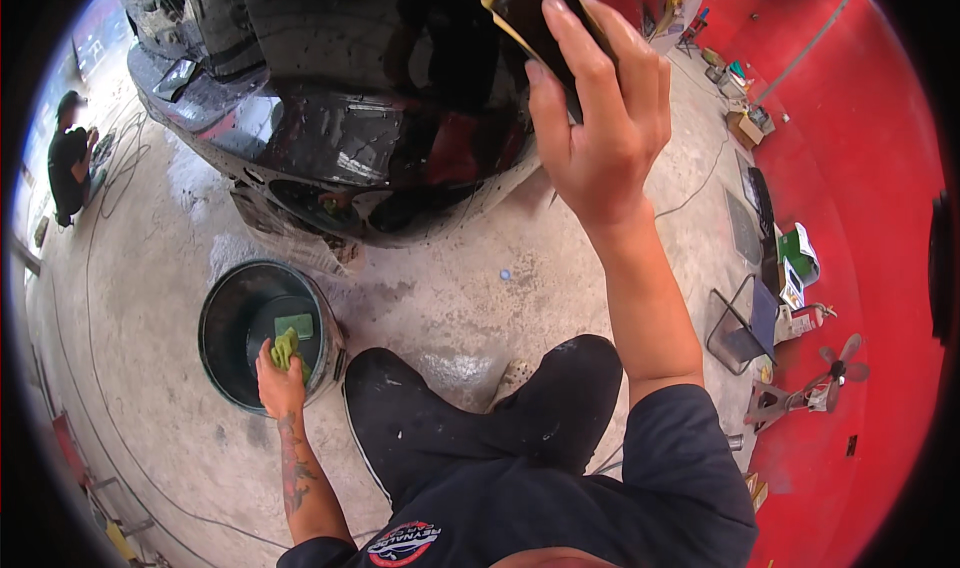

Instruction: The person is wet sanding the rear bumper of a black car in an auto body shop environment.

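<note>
My left hand (280,380) is closed on a crumpled green cloth (286,348) over the dark round bucket (212,353) at the left. A flat green block (293,325) shows inside the bucket, just beyond the cloth. Far up on the right, my right hand (605,103) presses a dark sheet with yellowish edges, looking like sandpaper (527,13), to the glossy black car bumper (330,68). Its fingers lie along the back of the sheet, with the thumb at the near side. Wet patches and reflections show on the bumper.
Concrete floor (480,298) lies between my knees and the car. On the left, another person (70,163) squats near a long hose (105,183). Along the red wall (850,168) stand a fan (835,373), a folding chair (745,323) and a cardboard box (743,128).
</note>
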Demonstrator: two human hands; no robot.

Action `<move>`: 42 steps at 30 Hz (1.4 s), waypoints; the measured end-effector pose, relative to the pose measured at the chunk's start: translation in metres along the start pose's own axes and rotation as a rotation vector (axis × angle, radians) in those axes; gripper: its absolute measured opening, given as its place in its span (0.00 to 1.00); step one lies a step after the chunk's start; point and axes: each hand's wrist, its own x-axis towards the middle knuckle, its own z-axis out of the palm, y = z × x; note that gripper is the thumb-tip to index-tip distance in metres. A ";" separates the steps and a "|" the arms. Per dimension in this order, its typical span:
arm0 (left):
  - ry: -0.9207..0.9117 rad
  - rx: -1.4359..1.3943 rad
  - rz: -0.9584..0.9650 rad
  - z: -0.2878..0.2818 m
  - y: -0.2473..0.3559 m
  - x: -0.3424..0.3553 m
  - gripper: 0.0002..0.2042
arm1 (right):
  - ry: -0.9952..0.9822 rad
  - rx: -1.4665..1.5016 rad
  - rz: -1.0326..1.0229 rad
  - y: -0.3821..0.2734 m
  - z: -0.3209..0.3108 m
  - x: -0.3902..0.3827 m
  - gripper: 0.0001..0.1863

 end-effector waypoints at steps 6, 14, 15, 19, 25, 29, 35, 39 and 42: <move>-0.035 -0.014 -0.022 -0.001 0.003 0.001 0.28 | 0.001 -0.030 -0.013 0.008 0.002 0.007 0.24; -0.035 -0.007 -0.021 0.001 0.000 0.001 0.29 | -0.003 -0.059 -0.044 0.017 0.001 0.006 0.24; -0.035 -0.009 -0.015 0.001 0.000 0.001 0.29 | 0.032 -0.043 -0.097 0.017 0.005 0.016 0.24; -0.022 -0.011 -0.009 0.000 0.002 0.000 0.29 | 0.078 -0.073 -0.093 0.023 0.009 0.007 0.27; -0.060 -0.018 -0.044 -0.005 0.008 0.000 0.27 | 0.012 -0.059 -0.075 0.018 0.003 0.018 0.24; -0.041 -0.011 -0.031 -0.002 0.001 0.000 0.28 | 0.054 -0.033 -0.081 0.015 0.008 0.012 0.25; -0.041 -0.004 -0.005 0.000 0.001 0.000 0.28 | 0.001 0.011 -0.045 0.012 0.004 0.017 0.24; -0.030 -0.006 -0.009 0.001 -0.002 -0.001 0.28 | 0.024 0.000 -0.110 0.009 0.009 0.023 0.24; -0.032 -0.006 -0.003 -0.001 0.001 0.000 0.28 | 0.039 -0.026 -0.082 0.016 0.008 0.005 0.28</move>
